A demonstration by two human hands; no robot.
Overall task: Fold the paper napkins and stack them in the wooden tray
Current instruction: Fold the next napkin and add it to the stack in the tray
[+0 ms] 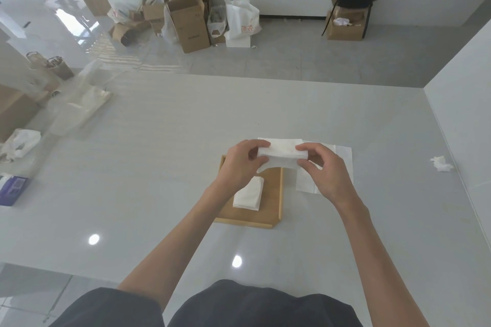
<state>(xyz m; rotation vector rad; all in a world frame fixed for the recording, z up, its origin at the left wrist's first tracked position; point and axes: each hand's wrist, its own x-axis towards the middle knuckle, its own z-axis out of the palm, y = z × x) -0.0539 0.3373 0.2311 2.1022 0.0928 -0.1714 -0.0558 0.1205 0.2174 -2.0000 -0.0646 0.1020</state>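
Note:
A white paper napkin (281, 155), folded into a thick strip, is held in the air between both hands above the far end of the wooden tray (275, 202). My left hand (240, 164) pinches its left end and my right hand (328, 172) pinches its right end. In the tray lies a small stack of folded napkins (249, 195). Flat unfolded napkins (342, 164) lie on the table just right of the tray, partly hidden by my right hand.
A crumpled tissue (441, 164) lies at the table's right edge by the white wall. A clear plastic bag (82, 101) rests on the far left of the white table (159, 167). Boxes and bags stand on the floor beyond.

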